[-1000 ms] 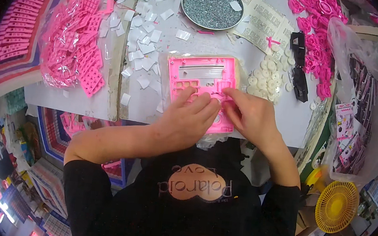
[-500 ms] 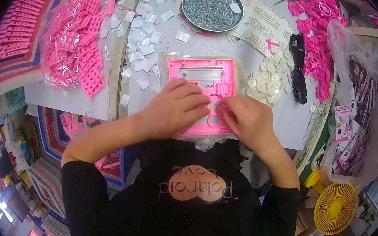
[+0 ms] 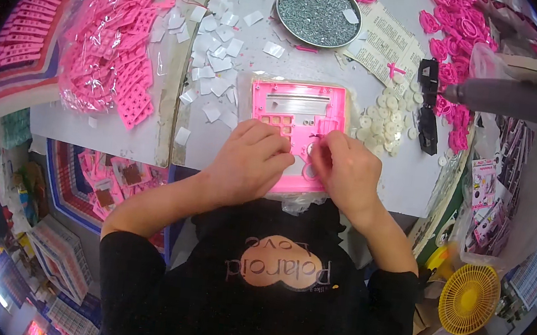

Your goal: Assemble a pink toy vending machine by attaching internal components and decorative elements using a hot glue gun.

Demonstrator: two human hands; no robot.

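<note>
A pink plastic housing lies face down on a wrapped pad in front of me, with a silver strip window, a grid of square openings and round holes. My left hand grips its left side, fingers bent over the edge and inner face. My right hand is closed in a pinch over the right side, by the round holes. A small dark piece shows beside its fingertips; whether it is held, I cannot make out. White round plastic discs lie in a heap just beyond my right hand.
A round tray of screws stands at the back, near scattered white squares. Bagged pink keypads lie left. A dark grey rod-like tool juts in above pink parts at right. A yellow fan stands lower right.
My left hand has slid down and left, baring the square openings. My right hand stays pinched at the round holes. The grey tool has come into view at right. The whole view has shifted slightly.
</note>
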